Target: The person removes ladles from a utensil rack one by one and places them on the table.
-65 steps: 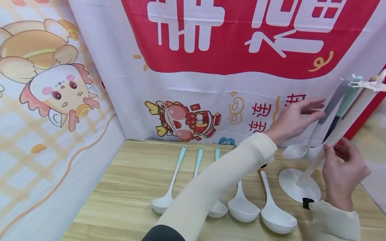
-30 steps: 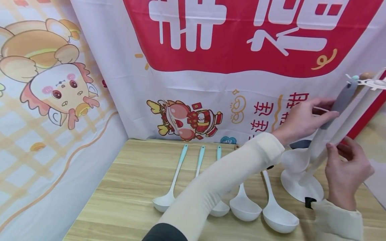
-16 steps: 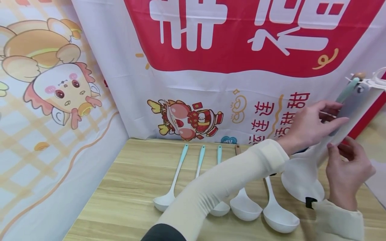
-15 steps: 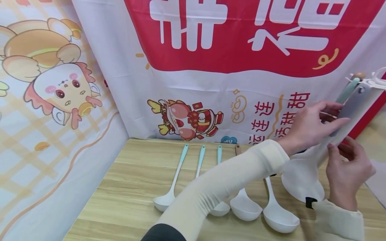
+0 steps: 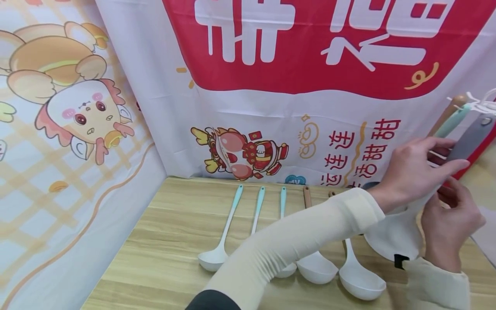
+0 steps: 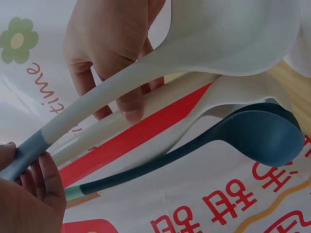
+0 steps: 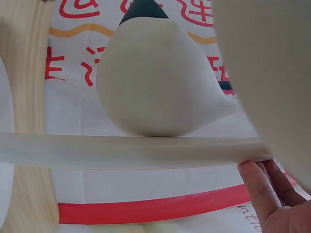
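In the head view my left hand (image 5: pixel 418 168) grips the grey handle (image 5: pixel 470 140) of a white ladle, close under the hooked top (image 5: pixel 480 105) of a white utensil stand. The left wrist view shows this ladle's wide bowl (image 6: pixel 233 34) nearest the camera. My right hand (image 5: pixel 451 219) pinches the stand's pole (image 7: pixel 121 151) below the left hand. Behind them hangs a dark teal ladle (image 6: pixel 262 136) with a green handle (image 5: pixel 453 122). A brown handle (image 5: pixel 459 101) is beside it at the hooks. The stand's base (image 5: pixel 381 252) is partly hidden by the ladle bowl.
Several white ladles lie in a row on the wooden table (image 5: pixel 155 241): light blue handles at the left, such as this ladle (image 5: pixel 213 258), and brown ones at the right, such as this ladle (image 5: pixel 360 280). A printed cloth (image 5: pixel 240 112) hangs behind.
My left hand has moved right with the grey-handled ladle, which swung round in front of the pole. Green and brown handles now show to its left. My right hand stays at the pole.
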Available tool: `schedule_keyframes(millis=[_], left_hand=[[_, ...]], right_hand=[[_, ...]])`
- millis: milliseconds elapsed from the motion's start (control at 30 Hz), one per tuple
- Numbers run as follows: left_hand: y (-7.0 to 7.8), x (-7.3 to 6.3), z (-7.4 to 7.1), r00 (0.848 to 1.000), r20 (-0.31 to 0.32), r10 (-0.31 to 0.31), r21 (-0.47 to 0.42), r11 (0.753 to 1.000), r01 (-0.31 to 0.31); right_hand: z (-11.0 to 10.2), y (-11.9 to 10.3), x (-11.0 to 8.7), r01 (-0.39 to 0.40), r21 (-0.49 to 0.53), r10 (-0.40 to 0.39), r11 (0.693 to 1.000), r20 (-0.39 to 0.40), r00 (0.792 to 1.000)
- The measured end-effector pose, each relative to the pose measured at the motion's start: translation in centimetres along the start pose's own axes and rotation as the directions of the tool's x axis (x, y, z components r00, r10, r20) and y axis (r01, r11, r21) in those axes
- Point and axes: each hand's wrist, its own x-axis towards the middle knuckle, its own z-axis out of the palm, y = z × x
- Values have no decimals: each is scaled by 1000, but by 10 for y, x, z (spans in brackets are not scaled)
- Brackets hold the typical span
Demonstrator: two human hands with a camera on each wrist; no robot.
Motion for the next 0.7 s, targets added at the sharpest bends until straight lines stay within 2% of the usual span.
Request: schedule_keyframes(millis=[167, 400, 467, 700], left_hand=[[1, 1, 3, 1000, -4, -3, 29, 1000, 3], [7, 6, 1, 999, -29, -18, -43, 999, 16], [9, 8, 0, 999, -43, -10, -27, 1000, 9], [11, 8, -2, 1000, -22, 10, 13, 1000, -10]], right_hand=[[1, 8, 3, -10, -6, 10, 1000, 19, 1000], [2, 11, 4, 9, 4, -9, 1000, 22, 1000], [2, 11, 4, 21, 17, -21, 1000, 17, 1000], [2, 13, 2, 41, 24, -41, 999, 11, 999]])
